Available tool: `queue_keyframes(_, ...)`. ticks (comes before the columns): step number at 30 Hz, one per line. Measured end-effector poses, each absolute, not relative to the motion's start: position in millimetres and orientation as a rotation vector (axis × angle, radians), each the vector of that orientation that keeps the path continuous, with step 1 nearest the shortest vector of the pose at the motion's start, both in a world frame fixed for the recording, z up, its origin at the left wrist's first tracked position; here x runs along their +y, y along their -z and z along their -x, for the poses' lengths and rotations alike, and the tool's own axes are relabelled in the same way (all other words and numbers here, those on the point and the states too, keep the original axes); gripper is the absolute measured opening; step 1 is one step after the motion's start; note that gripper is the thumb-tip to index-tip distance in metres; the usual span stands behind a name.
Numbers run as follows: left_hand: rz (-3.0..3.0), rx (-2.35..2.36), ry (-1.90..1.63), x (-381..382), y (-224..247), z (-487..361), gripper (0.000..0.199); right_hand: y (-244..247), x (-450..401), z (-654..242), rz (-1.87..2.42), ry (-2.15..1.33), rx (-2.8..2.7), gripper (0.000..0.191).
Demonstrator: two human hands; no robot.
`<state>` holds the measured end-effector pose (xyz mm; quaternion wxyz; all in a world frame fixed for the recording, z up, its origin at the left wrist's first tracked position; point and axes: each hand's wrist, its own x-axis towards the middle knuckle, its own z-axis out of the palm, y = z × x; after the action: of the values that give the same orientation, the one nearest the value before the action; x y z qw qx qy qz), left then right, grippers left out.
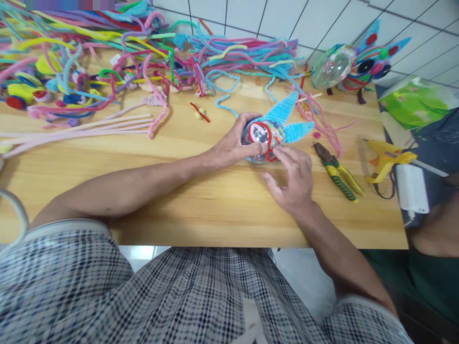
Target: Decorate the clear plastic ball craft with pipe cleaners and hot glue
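Plainly, the left grip [234,145] is closed around a see-through rounded figure [277,134], its thumb laid across the front and its fingers curled behind. The figure is held just above or against the worktop [193,205]; which of the two is hard to tell. Two fuzzy blue ears [281,110] point up and to the right, away from the left grip, and a red ring [269,134] sits just above its thumb. The right grip [276,167] is partly open: its fingertips reach the figure's lower right side by a bit of red trim, while its thumb stands apart, with nothing visible between them.

Just to the right of the right grip lie pliers [332,163] with green and yellow handles. Farther right are a yellow glue gun [389,157] and a white box [412,191], with another person's arm [439,229] near the edge. Beyond the right grip, pink stems [332,131] lie in a loose tangle; farther back stands a second eared figure [333,67]. Beyond the left grip lies a bundle of mostly blue and purple stems [247,55]. Well to the left of the left grip, pale rods [89,131] lie in front of a mixed colourful heap [82,71].
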<state>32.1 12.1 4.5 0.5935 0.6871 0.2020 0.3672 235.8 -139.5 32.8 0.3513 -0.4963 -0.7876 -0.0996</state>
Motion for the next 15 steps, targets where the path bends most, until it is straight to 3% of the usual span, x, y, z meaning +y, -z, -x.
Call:
queue_keyframes(8,-1.581,0.535,-0.873,15.8,-1.0,-31.6,0.101,-31.6,-135.7,-245.8,1.493,0.189,-1.811,0.01)
queue_keyframes(15,-1.547,0.515,-0.891,15.7,3.2,-33.3,0.1,-25.5,-132.6,-239.1,1.62,0.104,-1.802,0.009)
